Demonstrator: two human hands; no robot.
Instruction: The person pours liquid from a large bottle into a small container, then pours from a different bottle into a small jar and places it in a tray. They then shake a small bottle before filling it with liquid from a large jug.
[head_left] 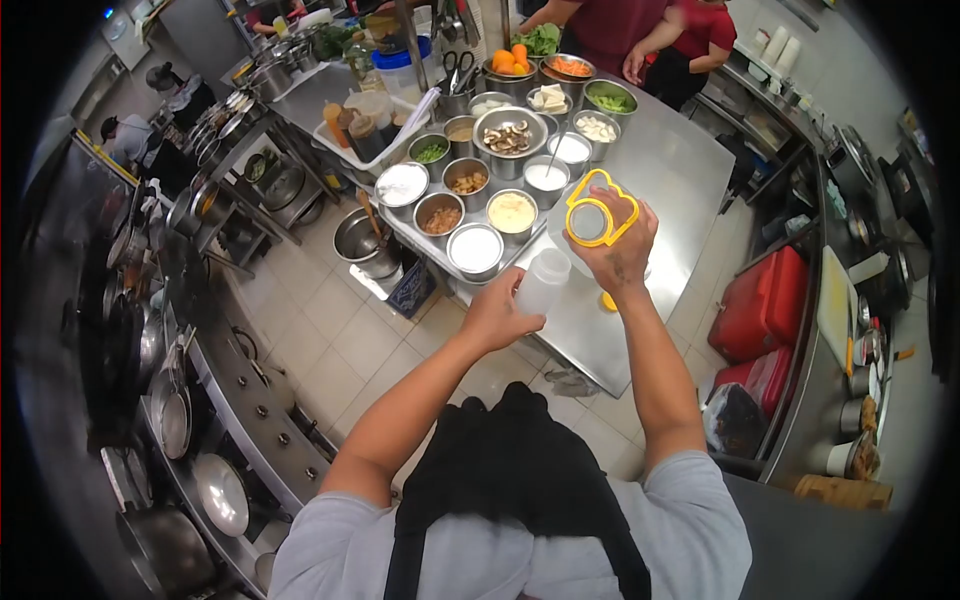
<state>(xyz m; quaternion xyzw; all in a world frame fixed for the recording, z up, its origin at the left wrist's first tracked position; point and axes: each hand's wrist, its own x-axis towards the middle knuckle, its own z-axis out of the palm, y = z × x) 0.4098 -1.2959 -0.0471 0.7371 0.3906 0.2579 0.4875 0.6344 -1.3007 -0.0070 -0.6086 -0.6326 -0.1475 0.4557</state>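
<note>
My left hand is wrapped round a translucent white plastic bottle, open at the top, over the near edge of the steel table. Raised to its right, my right hand grips a clear plastic container with a yellow-trimmed top; a round grey opening shows inside its yellow ring. The two containers are apart, and what is in them cannot be made out. A small yellow cap lies on the table below my right wrist.
Steel bowls of white powder, grated yellow food and sliced mushrooms crowd the table. A co-worker in a dark red shirt stands at the far side. Red bins are on the right, pans on the left.
</note>
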